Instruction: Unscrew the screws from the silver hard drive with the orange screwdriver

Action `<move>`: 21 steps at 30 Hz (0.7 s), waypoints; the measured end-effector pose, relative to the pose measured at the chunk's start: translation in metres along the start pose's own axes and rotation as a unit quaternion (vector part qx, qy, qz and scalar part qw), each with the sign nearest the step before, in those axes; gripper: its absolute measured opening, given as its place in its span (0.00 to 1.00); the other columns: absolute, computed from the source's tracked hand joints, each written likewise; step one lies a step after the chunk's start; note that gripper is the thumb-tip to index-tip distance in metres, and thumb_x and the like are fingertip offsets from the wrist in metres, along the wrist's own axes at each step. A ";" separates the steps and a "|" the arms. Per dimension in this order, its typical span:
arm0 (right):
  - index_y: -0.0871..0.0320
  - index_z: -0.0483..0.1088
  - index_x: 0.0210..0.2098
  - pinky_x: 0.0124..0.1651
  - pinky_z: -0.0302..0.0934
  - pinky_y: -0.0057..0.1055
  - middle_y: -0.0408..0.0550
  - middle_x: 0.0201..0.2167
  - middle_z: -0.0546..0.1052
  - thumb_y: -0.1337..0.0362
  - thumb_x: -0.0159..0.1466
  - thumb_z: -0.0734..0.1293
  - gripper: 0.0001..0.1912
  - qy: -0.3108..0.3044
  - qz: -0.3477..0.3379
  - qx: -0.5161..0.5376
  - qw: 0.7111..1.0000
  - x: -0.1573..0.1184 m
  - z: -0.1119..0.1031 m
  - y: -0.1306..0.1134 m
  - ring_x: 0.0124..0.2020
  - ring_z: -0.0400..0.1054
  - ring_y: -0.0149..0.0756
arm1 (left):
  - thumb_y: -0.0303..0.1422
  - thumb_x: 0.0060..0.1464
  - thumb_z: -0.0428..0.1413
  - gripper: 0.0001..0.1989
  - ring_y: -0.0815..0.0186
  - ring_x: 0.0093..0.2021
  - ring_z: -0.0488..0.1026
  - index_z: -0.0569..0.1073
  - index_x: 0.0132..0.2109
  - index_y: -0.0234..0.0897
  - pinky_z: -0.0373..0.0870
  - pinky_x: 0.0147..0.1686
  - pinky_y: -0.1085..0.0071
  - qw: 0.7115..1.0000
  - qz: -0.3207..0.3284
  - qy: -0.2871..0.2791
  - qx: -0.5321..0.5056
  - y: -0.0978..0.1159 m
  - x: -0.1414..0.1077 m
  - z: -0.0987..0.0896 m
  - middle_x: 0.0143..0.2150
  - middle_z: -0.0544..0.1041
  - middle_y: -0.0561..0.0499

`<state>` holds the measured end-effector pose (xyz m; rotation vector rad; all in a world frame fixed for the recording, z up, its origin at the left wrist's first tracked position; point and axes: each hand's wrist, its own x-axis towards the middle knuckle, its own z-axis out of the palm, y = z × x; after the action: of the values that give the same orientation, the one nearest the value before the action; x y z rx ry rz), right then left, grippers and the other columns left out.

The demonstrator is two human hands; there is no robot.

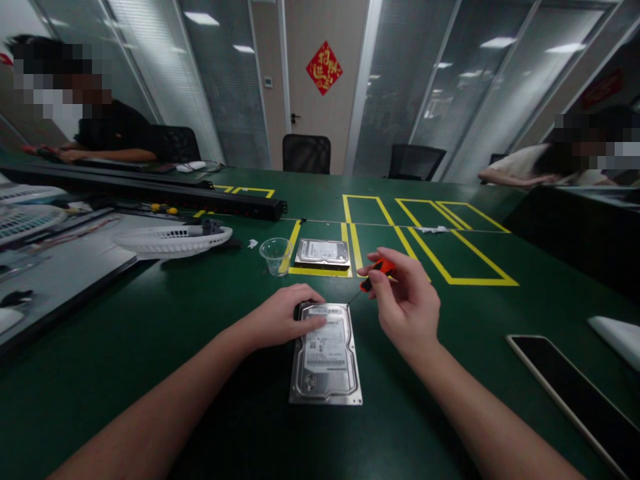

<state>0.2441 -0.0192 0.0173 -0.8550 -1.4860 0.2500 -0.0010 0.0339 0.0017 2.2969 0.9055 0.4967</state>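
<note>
A silver hard drive (325, 360) with a white label lies on the green table in front of me. My left hand (293, 313) grips its far left edge, thumb on the label. In my right hand (410, 300) is a screwdriver (381, 268) with a red and black handle. Its thin shaft slants down to the drive's far right corner, where the tip appears to meet a screw spot too small to make out. Farther off, a second hard drive (323, 252) lies inside a yellow tape outline, beside a clear plastic cup (277, 256).
Yellow tape rectangles (483, 281) mark the table. A phone-like dark slab (570, 393) lies at right. On the left are a white slotted part (173, 240), a long black bar (215, 199) and a metal panel (85, 267). Two people sit at the far left and right.
</note>
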 end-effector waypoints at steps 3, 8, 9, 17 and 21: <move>0.47 0.72 0.65 0.33 0.78 0.36 0.52 0.56 0.79 0.65 0.78 0.63 0.18 -0.013 -0.013 0.000 1.000 -0.001 -0.001 0.001 0.46 0.80 0.41 | 0.42 0.66 0.63 0.15 0.54 0.52 0.78 0.80 0.54 0.40 0.74 0.53 0.58 1.000 0.011 0.005 0.006 -0.002 0.001 0.001 0.52 0.82 0.45; 0.47 0.71 0.66 0.32 0.76 0.37 0.53 0.56 0.78 0.67 0.79 0.59 0.20 -0.011 -0.025 -0.015 1.000 -0.001 -0.001 0.000 0.42 0.79 0.39 | 0.42 0.66 0.63 0.15 0.55 0.52 0.78 0.80 0.55 0.40 0.74 0.53 0.58 1.000 0.015 0.006 0.005 -0.002 0.001 0.001 0.52 0.82 0.45; 0.48 0.71 0.65 0.32 0.77 0.37 0.53 0.57 0.78 0.67 0.79 0.60 0.19 -0.007 -0.026 -0.021 0.999 0.000 -0.001 0.000 0.43 0.79 0.40 | 0.42 0.66 0.63 0.15 0.55 0.52 0.78 0.80 0.55 0.40 0.74 0.53 0.58 1.000 0.015 0.006 0.005 -0.002 0.001 0.001 0.53 0.82 0.45; 0.48 0.71 0.61 0.37 0.81 0.35 0.50 0.53 0.80 0.66 0.73 0.71 0.18 0.018 -0.011 -0.012 1.000 -0.002 0.000 0.002 0.48 0.81 0.42 | 0.42 0.66 0.63 0.16 0.55 0.52 0.78 0.80 0.55 0.40 0.74 0.53 0.58 1.000 0.010 0.002 0.005 -0.001 0.000 0.000 0.53 0.82 0.45; 0.47 0.71 0.64 0.37 0.81 0.39 0.52 0.55 0.79 0.65 0.76 0.67 0.19 -0.006 -0.010 -0.026 1.000 -0.003 -0.001 0.003 0.49 0.80 0.44 | 0.42 0.66 0.63 0.15 0.55 0.53 0.78 0.80 0.55 0.40 0.74 0.53 0.58 1.000 0.015 0.004 0.007 -0.001 0.000 0.001 0.53 0.82 0.45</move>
<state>0.2458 -0.0191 0.0131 -0.8807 -1.5166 0.2032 -0.0012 0.0341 0.0007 2.3254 0.8815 0.5155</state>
